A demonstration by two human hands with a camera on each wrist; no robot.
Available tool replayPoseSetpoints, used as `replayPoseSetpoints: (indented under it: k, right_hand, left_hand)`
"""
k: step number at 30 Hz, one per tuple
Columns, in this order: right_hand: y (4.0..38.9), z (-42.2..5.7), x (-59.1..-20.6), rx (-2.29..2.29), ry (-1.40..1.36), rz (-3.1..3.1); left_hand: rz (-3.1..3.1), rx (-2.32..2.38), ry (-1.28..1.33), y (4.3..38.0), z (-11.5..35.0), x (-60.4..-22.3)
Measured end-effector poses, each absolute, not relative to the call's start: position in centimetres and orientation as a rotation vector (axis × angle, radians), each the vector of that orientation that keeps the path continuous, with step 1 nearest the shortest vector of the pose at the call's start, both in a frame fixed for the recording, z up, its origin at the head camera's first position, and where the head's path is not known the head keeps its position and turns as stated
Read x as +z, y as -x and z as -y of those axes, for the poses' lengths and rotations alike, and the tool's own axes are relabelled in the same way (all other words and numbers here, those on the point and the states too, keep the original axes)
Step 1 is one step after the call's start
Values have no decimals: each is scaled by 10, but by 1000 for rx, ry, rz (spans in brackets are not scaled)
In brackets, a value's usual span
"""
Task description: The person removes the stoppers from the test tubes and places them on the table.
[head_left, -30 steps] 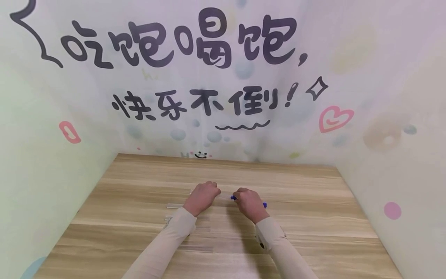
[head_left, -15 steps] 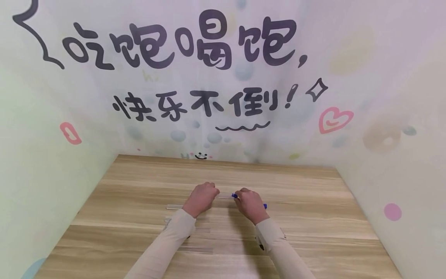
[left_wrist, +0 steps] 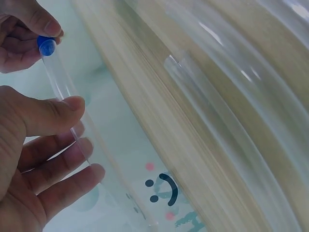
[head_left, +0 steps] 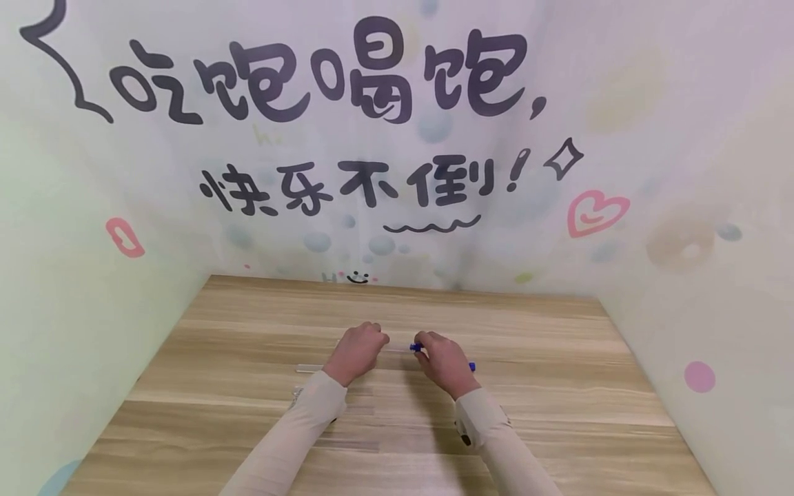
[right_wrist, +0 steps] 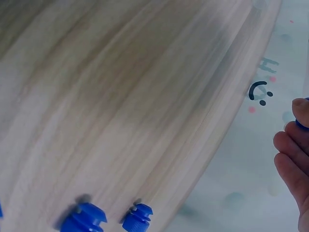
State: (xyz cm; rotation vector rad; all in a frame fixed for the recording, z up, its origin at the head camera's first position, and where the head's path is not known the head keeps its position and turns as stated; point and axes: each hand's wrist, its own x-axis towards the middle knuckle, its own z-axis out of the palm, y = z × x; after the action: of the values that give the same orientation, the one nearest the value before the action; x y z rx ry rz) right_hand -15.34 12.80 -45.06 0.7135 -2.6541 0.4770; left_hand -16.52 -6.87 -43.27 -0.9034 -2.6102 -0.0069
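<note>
Over the middle of the table, my left hand [head_left: 355, 354] holds a slim clear test tube [left_wrist: 58, 79]. Its thumb lies on one side of the tube and the fingers on the other. At the tube's upper end sits a blue stopper [left_wrist: 48, 47], which the thumb and fingers of my right hand [head_left: 445, 362] pinch. Only a small part of that hand shows at the right edge of the right wrist view. How deep the stopper sits in the tube cannot be made out.
Several clear tubes [left_wrist: 217, 113] lie on the wooden table [head_left: 558, 358] beside and under the left hand. Loose blue stoppers [right_wrist: 137, 218] stand on the tabletop near the right hand. A printed wall [head_left: 397, 255] closes off the table's far edge.
Both hands stay nearly in place, with the tube and stopper between them. The right thumb and fingers have shifted slightly, leaving more of the stopper in sight.
</note>
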Motion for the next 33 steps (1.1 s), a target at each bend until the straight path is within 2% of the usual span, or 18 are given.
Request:
replayPoseSetpoints:
  k: [21,33]
  right_hand:
    - [167,-159,-457,508,-627,2612]
    - [174,-187,-458,530,-474,2725]
  left_hand:
    - [2636,-92,825,175,85,-433]
    - [2778,-154,696,185,106,-445]
